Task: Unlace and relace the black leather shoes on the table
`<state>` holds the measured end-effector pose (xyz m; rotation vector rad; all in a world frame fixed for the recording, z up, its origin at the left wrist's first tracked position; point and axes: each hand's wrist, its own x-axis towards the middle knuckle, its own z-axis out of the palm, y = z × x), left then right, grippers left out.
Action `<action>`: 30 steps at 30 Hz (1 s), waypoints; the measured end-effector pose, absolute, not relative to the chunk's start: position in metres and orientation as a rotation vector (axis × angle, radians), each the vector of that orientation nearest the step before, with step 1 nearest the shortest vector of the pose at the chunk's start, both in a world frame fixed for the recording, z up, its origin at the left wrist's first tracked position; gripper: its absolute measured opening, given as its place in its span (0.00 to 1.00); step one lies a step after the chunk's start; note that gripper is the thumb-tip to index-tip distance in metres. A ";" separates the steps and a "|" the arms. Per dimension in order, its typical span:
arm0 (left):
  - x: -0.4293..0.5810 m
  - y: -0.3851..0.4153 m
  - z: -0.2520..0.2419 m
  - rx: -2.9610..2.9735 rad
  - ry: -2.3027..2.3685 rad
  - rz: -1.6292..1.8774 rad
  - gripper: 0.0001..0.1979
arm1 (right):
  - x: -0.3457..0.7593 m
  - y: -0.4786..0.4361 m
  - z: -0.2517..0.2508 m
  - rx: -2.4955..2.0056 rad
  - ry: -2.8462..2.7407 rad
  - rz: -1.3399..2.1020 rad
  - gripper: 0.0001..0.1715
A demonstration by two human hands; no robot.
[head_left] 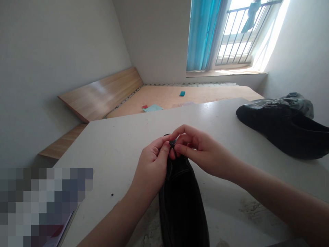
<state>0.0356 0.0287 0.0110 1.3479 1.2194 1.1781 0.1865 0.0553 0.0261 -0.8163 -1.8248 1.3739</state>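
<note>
A black shoe [183, 206] stands on the white table in front of me, its toe pointing away and its opening towards me. My left hand [153, 163] is closed at the front of the shoe, thumb and forefinger pinching a dark shoelace [172, 143]. From the other side my right hand [197, 145] pinches the same lace, so the fingertips of both hands nearly meet. Fingers cover most of the toe and the lacing, and the exact form of the lace there is hidden.
Another black shoe [277, 127] lies on the white table [115, 147] at the right, grey cloth [298, 103] behind it. Small dark specks dot the tabletop. Beyond the far edge is a bed [164, 94] with small coloured items. A blurred patch covers the lower left.
</note>
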 end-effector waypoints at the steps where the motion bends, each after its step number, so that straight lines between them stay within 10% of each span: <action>1: 0.036 0.028 0.010 1.353 1.223 1.191 0.15 | 0.186 0.055 0.026 -0.815 -1.809 1.369 0.07; 30: 0.034 0.028 0.009 1.285 1.310 1.195 0.15 | 0.188 0.049 0.022 -1.067 -1.984 0.895 0.08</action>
